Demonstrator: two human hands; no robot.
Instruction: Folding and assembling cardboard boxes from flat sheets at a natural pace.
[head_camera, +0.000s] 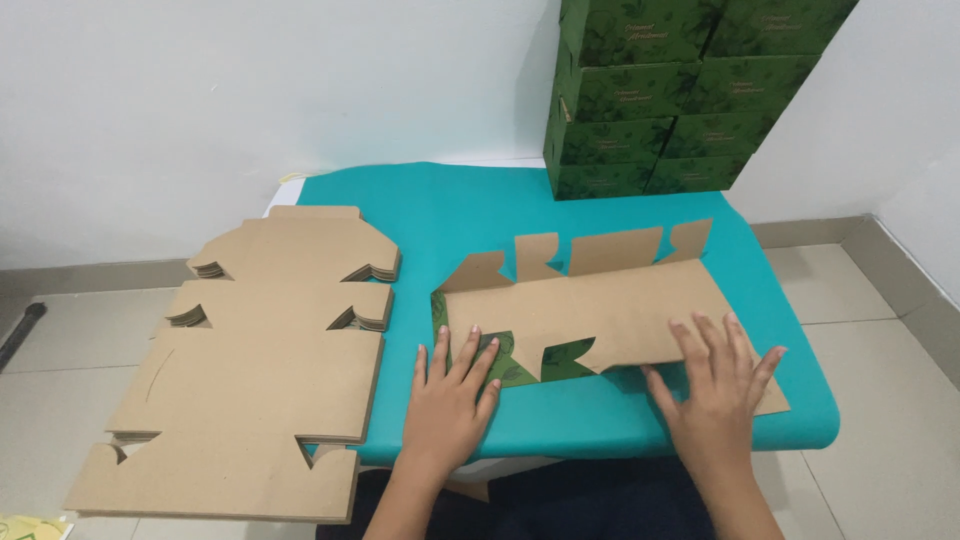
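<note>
Box blank (590, 305) lies long axis left-right, beyond both palms. Left hand (450, 400) and right hand (715, 390) press its near edge, fingers splayed flat, gripping nothing.

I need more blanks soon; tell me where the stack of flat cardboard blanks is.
In the head view, the stack of flat cardboard blanks lies at the left, beside the teal sheet, just left of the left hand.

Surface: low table under teal cloth (450, 205).
Left edge: stack of flat brown box blanks (250, 370), overhanging the cloth.
Centre: one folded blank (590, 305), green print beneath.
Back: stacked green boxes (660, 100).
</note>
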